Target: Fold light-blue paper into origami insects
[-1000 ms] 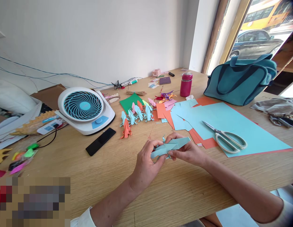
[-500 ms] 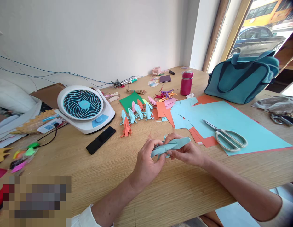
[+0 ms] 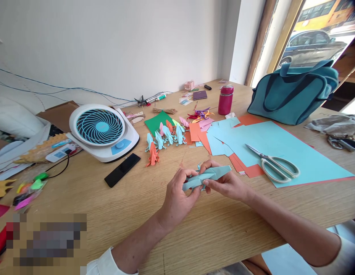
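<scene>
Between both hands, above the front of the table, is a light blue folded paper figure (image 3: 214, 173), its flat pointed end to the right. My left hand (image 3: 181, 194) is closed around its left end, thumb below and fingers above. My right hand (image 3: 223, 185) pinches its middle, the thumb pressed on the near side. The figure's underside and some fingertips are hidden. Beyond the hands stands a group of small folded paper figures, light blue (image 3: 167, 135), orange (image 3: 153, 154) and pink. Scissors (image 3: 277, 166) with white handles lie on a large light blue sheet (image 3: 306, 160) to the right.
A white fan (image 3: 131, 139) and a black phone (image 3: 122, 170) are at the left. Orange paper pieces (image 3: 197, 131) and a green sheet (image 3: 154, 123) lie behind the hands. Farther back are a magenta bottle (image 3: 225, 101) and a teal bag (image 3: 292, 99).
My right thumb has shifted very slightly along the paper figure. Otherwise both hands hold it in the same place.
</scene>
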Demonstrator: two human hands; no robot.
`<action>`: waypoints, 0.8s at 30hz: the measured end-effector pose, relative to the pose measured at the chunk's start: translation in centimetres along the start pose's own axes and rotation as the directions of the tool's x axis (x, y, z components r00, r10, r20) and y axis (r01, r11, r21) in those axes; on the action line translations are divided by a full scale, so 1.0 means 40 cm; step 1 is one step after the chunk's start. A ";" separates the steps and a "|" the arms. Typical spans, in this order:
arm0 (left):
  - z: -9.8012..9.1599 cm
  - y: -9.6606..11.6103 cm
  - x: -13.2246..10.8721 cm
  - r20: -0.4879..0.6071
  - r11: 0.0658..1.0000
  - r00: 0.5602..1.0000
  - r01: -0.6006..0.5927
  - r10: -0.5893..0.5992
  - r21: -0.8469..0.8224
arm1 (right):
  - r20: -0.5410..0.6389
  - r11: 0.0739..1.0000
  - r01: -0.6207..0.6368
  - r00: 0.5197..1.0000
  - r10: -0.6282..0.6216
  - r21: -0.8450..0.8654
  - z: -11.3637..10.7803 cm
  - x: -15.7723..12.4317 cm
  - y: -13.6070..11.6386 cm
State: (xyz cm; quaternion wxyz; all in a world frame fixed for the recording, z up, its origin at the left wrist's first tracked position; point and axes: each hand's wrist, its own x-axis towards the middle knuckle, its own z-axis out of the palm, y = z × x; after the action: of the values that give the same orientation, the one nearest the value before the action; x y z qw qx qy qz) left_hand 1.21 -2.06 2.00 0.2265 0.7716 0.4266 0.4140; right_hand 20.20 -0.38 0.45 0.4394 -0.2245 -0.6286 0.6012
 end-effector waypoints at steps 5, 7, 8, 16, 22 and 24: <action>0.000 -0.003 -0.002 -0.002 0.999 0.999 -0.046 0.046 0.016 | 0.012 0.999 0.029 0.999 -0.030 0.034 0.001 0.004 0.003; 0.000 -0.003 -0.003 0.002 0.998 0.998 -0.057 0.057 0.015 | 0.023 0.998 0.048 0.999 -0.049 0.027 0.000 0.004 0.001; 0.000 -0.002 -0.003 0.003 0.998 0.998 -0.061 0.061 0.014 | 0.029 0.998 0.058 0.998 -0.058 0.020 -0.001 0.004 0.000; -0.010 0.007 -0.003 0.041 0.990 0.989 -0.141 0.140 0.023 | 0.051 0.947 0.172 0.985 -0.165 -0.271 -0.016 -0.004 -0.008; -0.011 0.008 -0.003 0.060 0.980 0.978 -0.199 0.198 0.024 | 0.065 0.899 0.252 0.967 -0.245 -0.357 -0.013 -0.004 -0.019; -0.012 0.008 -0.004 0.047 0.978 0.977 -0.209 0.207 0.025 | 0.063 0.932 0.221 0.975 -0.212 -0.286 -0.012 -0.008 -0.019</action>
State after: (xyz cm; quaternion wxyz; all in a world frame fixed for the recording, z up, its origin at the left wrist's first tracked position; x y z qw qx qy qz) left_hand 0.92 -2.34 2.42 0.1797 0.8242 0.3446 0.4118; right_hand 20.94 -0.52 1.01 0.4553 -0.2069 -0.7378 0.4534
